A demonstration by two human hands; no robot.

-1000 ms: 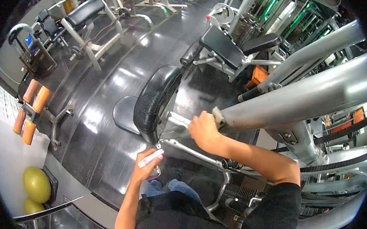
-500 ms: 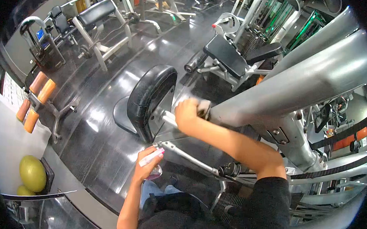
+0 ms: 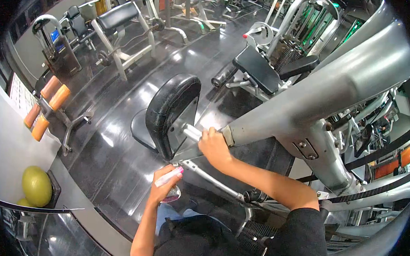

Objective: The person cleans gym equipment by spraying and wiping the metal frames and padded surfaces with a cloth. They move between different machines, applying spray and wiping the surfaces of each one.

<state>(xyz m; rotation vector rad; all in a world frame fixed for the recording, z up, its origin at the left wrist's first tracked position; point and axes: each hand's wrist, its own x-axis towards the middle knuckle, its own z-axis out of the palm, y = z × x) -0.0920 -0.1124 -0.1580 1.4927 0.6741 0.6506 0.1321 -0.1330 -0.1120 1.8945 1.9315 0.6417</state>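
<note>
Pale cloth (image 3: 228, 136) against a thick silver-grey metal tube's (image 3: 281, 115) lower end.
Our right hand (image 3: 214, 149) curls closed on it, seemingly for pressure; our left hand (image 3: 162, 189) wraps a white-and-pink-topped clear spray bottle (image 3: 168, 177) near its trigger, likely for control.

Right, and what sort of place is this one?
Almost certainly a gym: across the floor stands a padded bench with a curved barbell, and a green exercise ball sits at the lower left of the view.
</note>
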